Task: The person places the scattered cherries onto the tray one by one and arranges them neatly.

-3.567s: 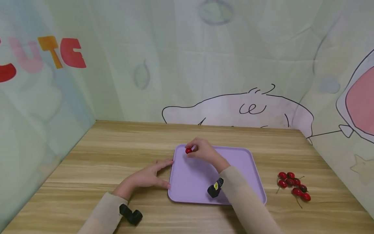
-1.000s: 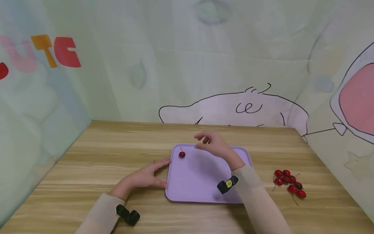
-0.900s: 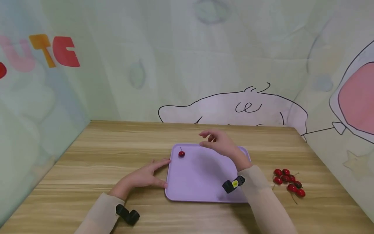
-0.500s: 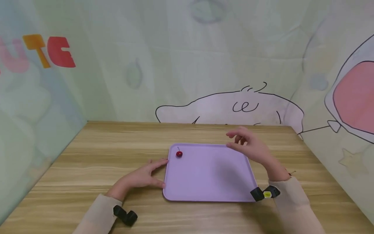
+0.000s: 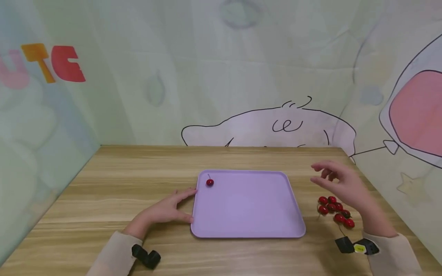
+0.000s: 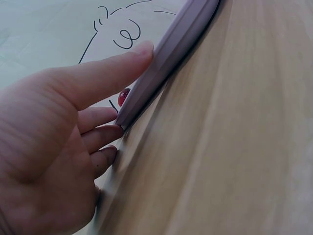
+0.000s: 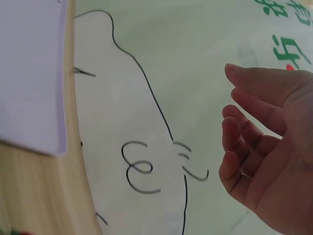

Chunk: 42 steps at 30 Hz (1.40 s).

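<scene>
A single cherry (image 5: 210, 183) with its stem up lies in the far left corner of the lilac tray (image 5: 248, 207). My left hand (image 5: 165, 209) rests at the tray's left edge, thumb and fingertips against the rim; in the left wrist view its thumb (image 6: 122, 63) lies along that rim. Over the table to the right of the tray hovers my right hand (image 5: 340, 184), fingers loosely bent and holding nothing. Just below it in the head view lies a cluster of several cherries (image 5: 331, 207), some with stems. The right wrist view shows the empty palm (image 7: 274, 196).
The wooden table (image 5: 138, 168) runs back to a printed cloth backdrop (image 5: 145, 76) on its far and side edges. Both wrists wear small black cameras, the left one (image 5: 146, 257) close over the table.
The right hand has let go of the cherry in the tray's far left corner and moved right, across the tray, to above the cluster. The left hand stays at the rim.
</scene>
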### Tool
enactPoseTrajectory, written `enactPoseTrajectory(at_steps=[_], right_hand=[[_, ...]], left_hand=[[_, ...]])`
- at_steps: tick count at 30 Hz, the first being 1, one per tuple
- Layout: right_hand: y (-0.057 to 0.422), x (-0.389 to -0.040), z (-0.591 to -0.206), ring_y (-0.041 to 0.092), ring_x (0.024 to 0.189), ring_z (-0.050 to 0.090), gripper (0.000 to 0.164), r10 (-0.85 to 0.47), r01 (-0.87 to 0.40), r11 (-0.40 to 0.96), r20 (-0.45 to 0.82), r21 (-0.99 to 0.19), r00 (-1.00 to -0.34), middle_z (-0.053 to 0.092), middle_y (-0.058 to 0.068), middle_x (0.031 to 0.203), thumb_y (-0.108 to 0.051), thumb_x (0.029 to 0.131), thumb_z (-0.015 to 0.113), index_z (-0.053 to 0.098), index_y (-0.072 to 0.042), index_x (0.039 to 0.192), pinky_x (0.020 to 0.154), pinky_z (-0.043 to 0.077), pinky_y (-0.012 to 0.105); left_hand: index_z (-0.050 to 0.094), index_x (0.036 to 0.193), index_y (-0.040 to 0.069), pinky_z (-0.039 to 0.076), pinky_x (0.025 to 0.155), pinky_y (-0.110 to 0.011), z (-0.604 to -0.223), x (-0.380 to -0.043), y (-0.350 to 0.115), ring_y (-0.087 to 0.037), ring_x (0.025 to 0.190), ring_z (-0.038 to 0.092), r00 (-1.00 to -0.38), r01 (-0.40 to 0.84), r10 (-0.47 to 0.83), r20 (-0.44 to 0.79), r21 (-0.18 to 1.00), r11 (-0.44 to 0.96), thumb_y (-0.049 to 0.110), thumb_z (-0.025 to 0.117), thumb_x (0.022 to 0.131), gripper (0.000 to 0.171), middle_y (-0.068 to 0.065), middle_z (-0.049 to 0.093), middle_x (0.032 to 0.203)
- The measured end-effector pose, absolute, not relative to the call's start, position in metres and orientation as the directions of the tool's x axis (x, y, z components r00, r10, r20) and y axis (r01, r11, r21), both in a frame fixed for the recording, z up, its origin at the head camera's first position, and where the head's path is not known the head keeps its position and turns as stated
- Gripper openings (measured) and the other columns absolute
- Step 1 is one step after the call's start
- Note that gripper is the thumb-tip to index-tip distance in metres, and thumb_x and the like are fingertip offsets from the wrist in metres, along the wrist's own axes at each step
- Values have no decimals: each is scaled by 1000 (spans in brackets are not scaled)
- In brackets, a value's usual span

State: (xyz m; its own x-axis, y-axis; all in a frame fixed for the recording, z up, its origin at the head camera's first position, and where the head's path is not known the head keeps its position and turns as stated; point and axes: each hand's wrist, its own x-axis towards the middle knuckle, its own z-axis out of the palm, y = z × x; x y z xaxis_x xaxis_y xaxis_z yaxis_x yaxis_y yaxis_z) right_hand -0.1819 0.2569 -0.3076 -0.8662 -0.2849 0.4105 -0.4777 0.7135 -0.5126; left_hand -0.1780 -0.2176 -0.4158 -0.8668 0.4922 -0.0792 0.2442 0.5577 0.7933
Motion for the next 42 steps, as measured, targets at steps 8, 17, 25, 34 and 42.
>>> enactPoseTrajectory(at_steps=[8, 17, 25, 34, 42], right_hand=[[297, -168, -318, -1, 78, 51, 28, -221, -387, 776, 361, -498, -906, 57, -17, 96, -16, 89, 70, 66, -5, 114, 64, 46, 15], [333, -152, -336, -7, 79, 51, 33, -146, -288, 793, 291, -537, -945, 51, -35, 98, -18, 90, 69, 64, -2, 118, 62, 47, 14], [352, -142, -357, -8, 78, 52, 35, -113, -211, 814, 208, -541, -972, 61, -21, 100, -21, 89, 70, 64, -1, 117, 61, 49, 18], [365, -138, -377, -8, 78, 51, 37, -82, -120, 822, 93, -557, -992, 68, 3, 102, -23, 90, 69, 63, 2, 117, 62, 49, 21], [369, -139, -391, -4, 76, 53, 38, -98, -87, 822, 12, -563, -995, 68, 12, 100, -19, 86, 73, 64, 4, 114, 62, 48, 23]], left_hand=[[34, 149, 6, -4, 110, -69, -413, -176, -218, -54, 141, -7, -874, 226, 478, -89, 797, 561, 33, 82, 76, 91, -19, 25, 157], [34, 149, 6, -3, 110, -69, -414, -177, -217, -54, 141, -8, -877, 209, 470, -100, 801, 561, 32, 82, 76, 91, -18, 25, 157], [34, 150, 10, -1, 109, -72, -416, -179, -217, -56, 139, -9, -881, 188, 457, -122, 796, 575, 35, 81, 76, 92, -14, 23, 158], [34, 150, 7, -3, 110, -69, -418, -179, -216, -54, 141, -7, -876, 204, 470, -106, 802, 561, 34, 82, 75, 92, -16, 25, 157], [33, 150, 6, -4, 110, -69, -416, -179, -216, -54, 141, -7, -865, 232, 494, -85, 806, 545, 29, 81, 76, 91, -18, 24, 157]])
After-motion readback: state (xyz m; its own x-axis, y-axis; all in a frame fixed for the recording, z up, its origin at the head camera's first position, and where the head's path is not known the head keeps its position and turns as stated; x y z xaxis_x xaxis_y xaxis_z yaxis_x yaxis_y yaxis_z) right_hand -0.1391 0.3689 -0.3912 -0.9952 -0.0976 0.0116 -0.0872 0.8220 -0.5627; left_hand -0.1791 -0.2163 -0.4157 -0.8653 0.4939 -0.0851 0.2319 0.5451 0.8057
